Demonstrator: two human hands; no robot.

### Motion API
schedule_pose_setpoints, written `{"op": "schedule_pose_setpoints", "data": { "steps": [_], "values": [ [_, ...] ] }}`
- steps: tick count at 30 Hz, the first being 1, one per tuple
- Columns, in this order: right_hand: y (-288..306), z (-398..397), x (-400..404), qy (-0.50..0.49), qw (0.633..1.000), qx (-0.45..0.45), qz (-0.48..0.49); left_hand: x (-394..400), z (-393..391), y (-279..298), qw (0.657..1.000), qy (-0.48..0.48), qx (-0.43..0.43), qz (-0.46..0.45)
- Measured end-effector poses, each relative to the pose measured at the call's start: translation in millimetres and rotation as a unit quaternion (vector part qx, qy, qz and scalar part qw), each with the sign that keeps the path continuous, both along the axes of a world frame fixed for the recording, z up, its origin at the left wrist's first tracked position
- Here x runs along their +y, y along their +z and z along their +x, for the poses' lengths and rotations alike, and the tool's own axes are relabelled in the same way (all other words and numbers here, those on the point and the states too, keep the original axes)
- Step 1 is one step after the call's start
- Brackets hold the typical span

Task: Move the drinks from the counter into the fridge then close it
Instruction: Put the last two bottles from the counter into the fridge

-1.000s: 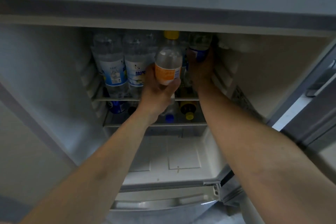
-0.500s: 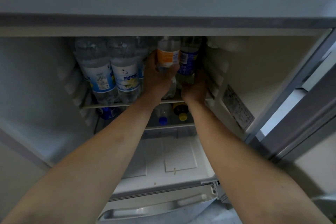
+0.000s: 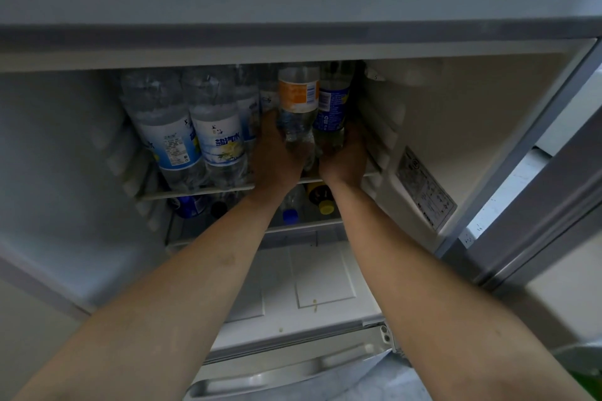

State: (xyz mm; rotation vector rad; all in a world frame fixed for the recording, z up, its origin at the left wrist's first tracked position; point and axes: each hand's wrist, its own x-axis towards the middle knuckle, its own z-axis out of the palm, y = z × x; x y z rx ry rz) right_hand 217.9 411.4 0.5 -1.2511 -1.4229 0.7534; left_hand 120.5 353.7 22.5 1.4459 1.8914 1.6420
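Both my arms reach into the open fridge. My left hand grips the base of a clear bottle with an orange label, standing on the upper shelf. Right beside it, my right hand holds the bottom of a bottle with a dark blue label against the fridge's right wall. Two large water bottles with pale blue labels stand on the same shelf to the left.
Below the upper shelf, a lower shelf holds several bottles seen by their blue, black and yellow caps. A white drawer cover lies beneath. The fridge door stands open at the right.
Both hands have pushed the orange-label and blue-label bottles deeper onto the upper shelf; the orange bottle's yellow cap is now hidden under the top edge. My view has moved closer.
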Motion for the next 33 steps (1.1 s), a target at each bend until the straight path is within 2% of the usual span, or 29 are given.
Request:
{"op": "schedule_pose_setpoints", "data": {
  "steps": [5, 9, 11, 15, 19, 23, 27, 30, 33],
  "values": [
    [3.5, 4.1, 1.8, 0.004, 0.999, -0.035, -0.005, -0.9, 1.3, -2.8, 1.0, 0.008, -0.024, -0.007],
    [4.2, 9.8, -6.3, 0.0, 0.999, -0.051, 0.014, -8.7, -5.0, -4.9, 1.0, 0.001, 0.004, -0.025],
    [0.7, 11.8, -16.4, -0.004, 0.998, -0.035, 0.048, -18.6, -7.0, -10.9, 1.0, 0.009, 0.009, -0.016],
    [-16.8, 17.2, -42.7, -0.044, 0.996, -0.015, 0.079, -54.0, -5.2, -38.7, 0.998, 0.004, -0.043, 0.042],
    [-45.7, 27.5, -86.7, -0.068, 0.996, 0.026, 0.051, -103.8, -2.5, -84.1, 0.998, -0.008, -0.028, 0.049],
    [-92.9, 46.9, -142.2, -0.054, 0.998, -0.006, -0.016, -153.1, 1.8, -142.5, 0.997, -0.024, -0.05, -0.048],
    [-156.3, 82.3, -201.3, -0.097, 0.983, -0.055, -0.146, -204.7, 7.7, -207.3, 0.984, -0.037, -0.072, -0.156],
    [-197.1, 123.6, -249.5, -0.131, 0.962, -0.064, -0.233, -244.0, 14.5, -251.4, 0.96, -0.059, -0.052, -0.268],
    [-225.3, 169.7, -299.6, -0.182, 0.928, -0.111, -0.304, -279.2, 24.4, -282.0, 0.928, -0.094, -0.053, -0.357]
  ]
}}
